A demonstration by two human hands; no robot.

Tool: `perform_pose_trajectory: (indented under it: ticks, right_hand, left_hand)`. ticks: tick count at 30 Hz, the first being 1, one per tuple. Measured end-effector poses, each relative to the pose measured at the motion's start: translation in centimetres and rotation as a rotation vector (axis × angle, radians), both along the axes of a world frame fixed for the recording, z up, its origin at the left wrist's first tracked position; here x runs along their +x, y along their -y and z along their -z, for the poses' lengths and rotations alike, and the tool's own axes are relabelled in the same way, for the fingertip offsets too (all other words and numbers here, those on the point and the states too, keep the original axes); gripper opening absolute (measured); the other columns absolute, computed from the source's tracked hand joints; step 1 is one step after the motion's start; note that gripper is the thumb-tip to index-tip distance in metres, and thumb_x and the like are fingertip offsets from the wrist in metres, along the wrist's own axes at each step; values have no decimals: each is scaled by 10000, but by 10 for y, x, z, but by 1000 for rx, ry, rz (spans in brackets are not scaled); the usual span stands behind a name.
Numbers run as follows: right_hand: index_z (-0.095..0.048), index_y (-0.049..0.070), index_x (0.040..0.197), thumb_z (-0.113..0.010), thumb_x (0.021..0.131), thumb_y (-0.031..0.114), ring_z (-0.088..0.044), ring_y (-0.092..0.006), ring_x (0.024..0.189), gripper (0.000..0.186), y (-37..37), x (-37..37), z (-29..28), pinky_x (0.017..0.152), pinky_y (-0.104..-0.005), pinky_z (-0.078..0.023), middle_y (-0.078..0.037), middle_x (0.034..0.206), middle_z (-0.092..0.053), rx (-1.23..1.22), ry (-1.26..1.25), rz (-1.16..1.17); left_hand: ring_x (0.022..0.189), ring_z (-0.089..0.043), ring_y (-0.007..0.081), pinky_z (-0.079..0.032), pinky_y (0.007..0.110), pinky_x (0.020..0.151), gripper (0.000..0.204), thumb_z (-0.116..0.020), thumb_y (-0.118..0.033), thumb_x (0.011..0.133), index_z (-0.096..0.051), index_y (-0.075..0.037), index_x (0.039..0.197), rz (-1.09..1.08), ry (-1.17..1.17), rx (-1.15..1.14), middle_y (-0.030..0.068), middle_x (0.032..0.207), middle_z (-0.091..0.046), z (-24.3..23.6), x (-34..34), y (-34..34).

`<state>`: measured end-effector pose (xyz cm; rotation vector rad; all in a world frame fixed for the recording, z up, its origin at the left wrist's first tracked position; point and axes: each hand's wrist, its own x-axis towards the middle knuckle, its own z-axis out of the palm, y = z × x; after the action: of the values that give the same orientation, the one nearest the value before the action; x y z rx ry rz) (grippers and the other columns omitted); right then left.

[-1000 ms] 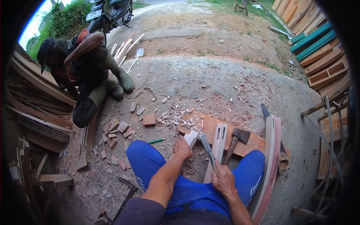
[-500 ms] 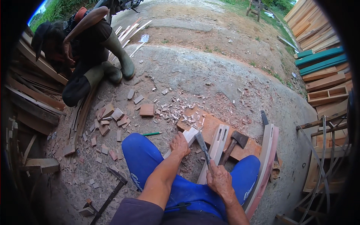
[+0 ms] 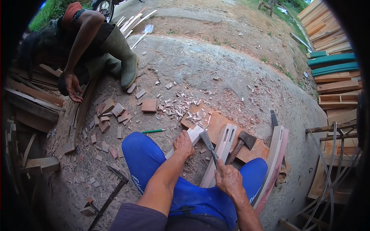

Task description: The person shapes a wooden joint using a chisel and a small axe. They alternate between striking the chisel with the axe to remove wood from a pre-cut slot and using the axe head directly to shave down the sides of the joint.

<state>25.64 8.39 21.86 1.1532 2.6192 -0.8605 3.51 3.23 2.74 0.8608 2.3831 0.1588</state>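
My left hand (image 3: 183, 145) grips a pale wooden piece (image 3: 195, 133) above an orange-brown board (image 3: 192, 113) strewn with chips. My right hand (image 3: 227, 178) is closed round the handle of a long metal chisel (image 3: 208, 143), its flat blade at the end of that piece. Beside it lies a timber with slots (image 3: 224, 144). An axe (image 3: 246, 140) rests on the board, and a longer pink-edged timber (image 3: 275, 158) lies to the right of my knee. A green pencil (image 3: 153, 131) and small wood offcuts (image 3: 110, 107) lie left of my left hand.
A co-worker in boots (image 3: 127, 73) squats at upper left, a hand (image 3: 73, 86) hanging near stacked boards (image 3: 31, 96). A dark clamp-like tool (image 3: 117, 181) lies at lower left. Timber stacks (image 3: 335, 84) and metal strips (image 3: 333, 161) stand at right, strips (image 3: 131, 25) and a motorbike (image 3: 104, 7) behind.
The co-worker's arm has dropped, with the hand now hanging open toward the ground. The whole view has shifted. My hands keep hold of the wood and chisel with little movement.
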Motion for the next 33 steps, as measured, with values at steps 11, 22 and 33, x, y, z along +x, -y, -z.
perform_pose_trajectory:
  ticks: [11, 22, 33]
  right_hand:
    - [-596, 152, 1400, -661, 902, 271, -700, -459, 849, 516, 2, 18, 21, 775, -551, -571, -250, 907, -671, 33, -71, 22]
    - [-617, 127, 1367, -644, 918, 303, -709, -460, 880, 484, -25, -24, 22, 791, -568, -567, -291, 909, -699, -38, -42, 17]
    - [-599, 125, 1368, -632, 943, 288, -697, -474, 853, 457, -15, 2, 3, 778, -564, -564, -288, 904, -682, 9, 45, -50]
  left_hand:
    - [1210, -613, 386, -514, 551, 976, 606, -693, -178, 802, -420, 9, 1309, -7, -29, 18, 202, 1255, -588, 5, 0, 0]
    - [1215, -602, 402, -503, 564, 1005, 777, -795, -211, 718, -375, 0, 1338, 47, -8, -64, 191, 1264, -568, 6, -5, 1]
    - [1244, -583, 383, -504, 548, 1000, 828, -791, -189, 722, -371, 20, 1404, 69, -18, -28, 204, 1320, -557, 7, -9, 4]
